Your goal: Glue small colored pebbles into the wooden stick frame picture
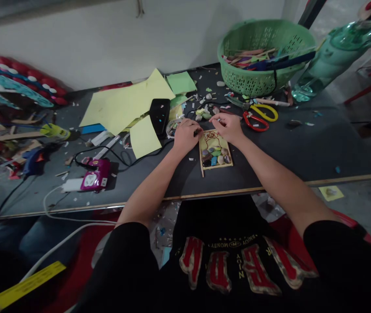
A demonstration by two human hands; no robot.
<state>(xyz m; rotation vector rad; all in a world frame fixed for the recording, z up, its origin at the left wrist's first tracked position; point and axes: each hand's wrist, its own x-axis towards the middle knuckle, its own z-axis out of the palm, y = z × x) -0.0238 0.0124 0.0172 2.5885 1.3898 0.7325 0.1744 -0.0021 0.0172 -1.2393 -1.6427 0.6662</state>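
Observation:
A small yellow panel [214,141] with a thin wooden frame lies on the dark table in front of me. Painted pebbles [217,153] fill its lower half, and reddish-brown looping lines run across the upper part. My left hand [186,134] rests at the panel's upper left corner, fingers curled, with a small dark spot at the fingertips that I cannot identify. Over the upper right corner, my right hand [229,127] has its thumb and forefinger pinched together; whatever is between them is too small to make out. Loose pebbles [204,115] lie just beyond both hands.
Red-and-yellow-handled pliers [259,114] lie right of my right hand. Behind stand a green basket [253,76] of sticks and a tilted plastic bottle [332,58]. Leftward are yellow paper sheets [120,104], a black phone [159,115], a purple power adapter [96,174] and cables.

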